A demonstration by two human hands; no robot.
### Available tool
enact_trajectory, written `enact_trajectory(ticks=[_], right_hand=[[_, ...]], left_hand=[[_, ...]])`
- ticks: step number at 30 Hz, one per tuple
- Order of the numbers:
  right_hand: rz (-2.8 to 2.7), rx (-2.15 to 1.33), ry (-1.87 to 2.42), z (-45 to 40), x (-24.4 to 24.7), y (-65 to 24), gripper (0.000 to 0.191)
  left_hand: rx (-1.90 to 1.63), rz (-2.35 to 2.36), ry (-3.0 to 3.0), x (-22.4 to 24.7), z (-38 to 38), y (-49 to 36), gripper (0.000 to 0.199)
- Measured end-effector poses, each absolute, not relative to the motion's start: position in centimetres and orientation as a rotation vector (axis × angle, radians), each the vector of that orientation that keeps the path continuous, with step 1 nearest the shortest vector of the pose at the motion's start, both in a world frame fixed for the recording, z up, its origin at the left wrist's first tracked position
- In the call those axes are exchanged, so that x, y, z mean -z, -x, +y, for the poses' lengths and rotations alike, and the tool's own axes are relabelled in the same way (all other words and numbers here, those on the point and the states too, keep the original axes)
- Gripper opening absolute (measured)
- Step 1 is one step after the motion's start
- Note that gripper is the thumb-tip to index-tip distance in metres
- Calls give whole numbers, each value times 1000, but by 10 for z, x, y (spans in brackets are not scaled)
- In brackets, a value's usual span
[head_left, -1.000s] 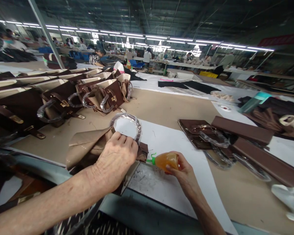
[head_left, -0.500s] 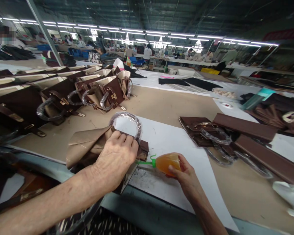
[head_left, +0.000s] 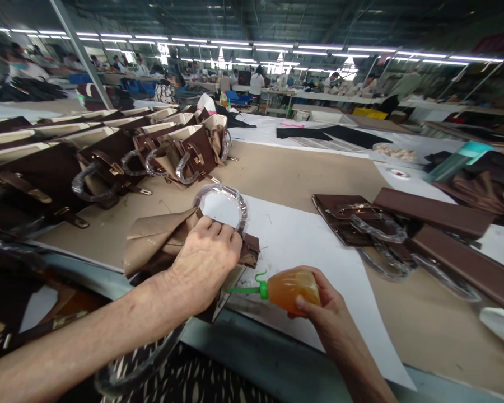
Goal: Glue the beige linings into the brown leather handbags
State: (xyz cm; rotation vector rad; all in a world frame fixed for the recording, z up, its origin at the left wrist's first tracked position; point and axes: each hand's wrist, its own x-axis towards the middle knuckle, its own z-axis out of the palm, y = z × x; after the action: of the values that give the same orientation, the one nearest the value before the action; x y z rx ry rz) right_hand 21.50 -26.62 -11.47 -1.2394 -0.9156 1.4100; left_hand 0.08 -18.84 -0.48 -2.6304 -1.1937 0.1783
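My left hand (head_left: 210,257) is closed on a brown bag (head_left: 155,240) at the table's front edge. The bag's plastic-wrapped handle (head_left: 244,215) loops up behind the knuckles. In my right hand (head_left: 323,308) is a squeeze bottle (head_left: 292,288) of amber liquid, lying sideways. Its thin green nozzle (head_left: 243,290) points left, its tip beside the bag's lower edge beneath my left hand. Whether the tip touches the bag cannot be made out.
Rows of brown bags (head_left: 105,151) with wrapped handles stand at the left. At the right lie flat brown bag parts (head_left: 434,212) and a teal-capped clear container (head_left: 460,162). White paper (head_left: 311,235) covers part of the table. Several people are in the background.
The green nozzle has moved left and slightly down relative to the bag, towards its lower edge. My left hand keeps its hold. The whole view has shifted a little.
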Motion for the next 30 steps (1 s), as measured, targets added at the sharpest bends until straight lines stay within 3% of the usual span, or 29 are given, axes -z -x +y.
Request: enact_trajectory(ticks=[21, 30], right_hand=[[-708, -1453, 1205, -292, 97, -194, 51], [-578, -1448, 1217, -292, 102, -186, 48]], left_hand=[[-163, -1161, 2614, 5, -188, 2, 12], [-186, -1180, 2578, 4, -187, 0, 5]])
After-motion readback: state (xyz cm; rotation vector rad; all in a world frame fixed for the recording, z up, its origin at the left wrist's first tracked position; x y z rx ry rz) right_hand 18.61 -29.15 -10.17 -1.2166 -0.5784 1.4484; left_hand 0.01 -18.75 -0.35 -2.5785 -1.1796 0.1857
